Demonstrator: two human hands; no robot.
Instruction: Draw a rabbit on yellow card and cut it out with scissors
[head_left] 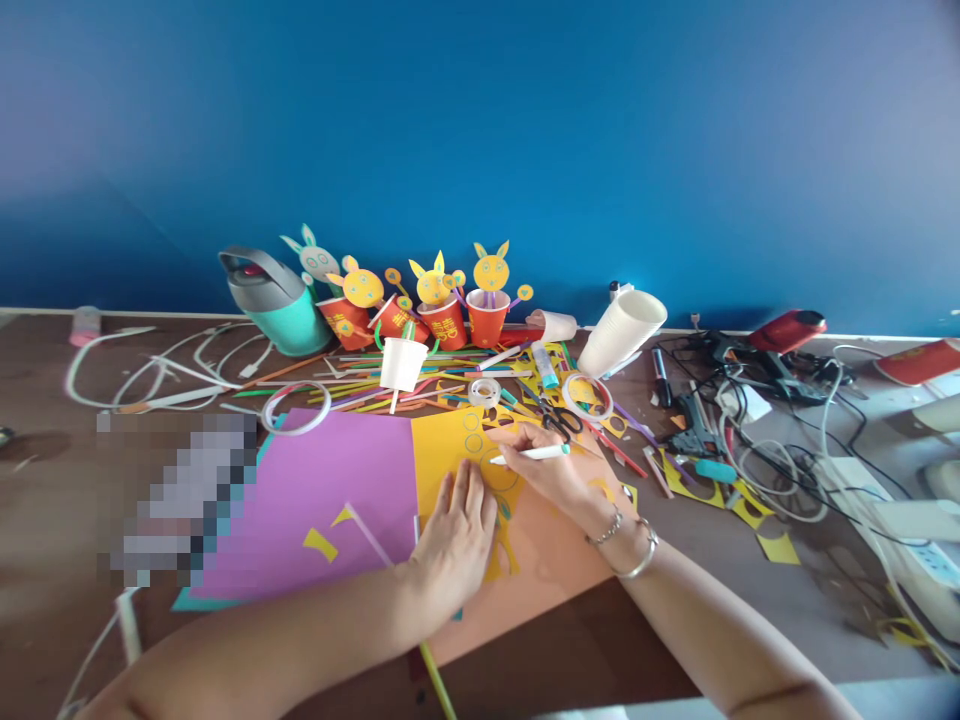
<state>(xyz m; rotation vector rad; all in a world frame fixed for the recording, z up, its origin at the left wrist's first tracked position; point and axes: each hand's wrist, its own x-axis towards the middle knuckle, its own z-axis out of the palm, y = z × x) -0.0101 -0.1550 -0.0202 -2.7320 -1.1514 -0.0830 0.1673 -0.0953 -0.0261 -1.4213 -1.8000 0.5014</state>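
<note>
My left hand (pixel 455 535) lies flat, fingers stretched out, pressing on a yellow paper sheet (pixel 442 450) marked with drawn circles. My right hand (pixel 547 462) is closed round a white pen (pixel 529 454) with a teal end, its tip touching the yellow sheet just beyond my left fingertips. Bracelets circle my right wrist. Under the yellow sheet lie an orange sheet (pixel 547 560) and, to the left, a purple sheet (pixel 330 500).
Paper-cup rabbits (pixel 442 300) stand along the blue wall beside a teal kettle (pixel 281 300). A white cup on a stick (pixel 403 365), straws, tape rolls, scissors (pixel 559 420), a stack of white cups (pixel 622 330) and a glue gun with cables (pixel 697 420) crowd the table.
</note>
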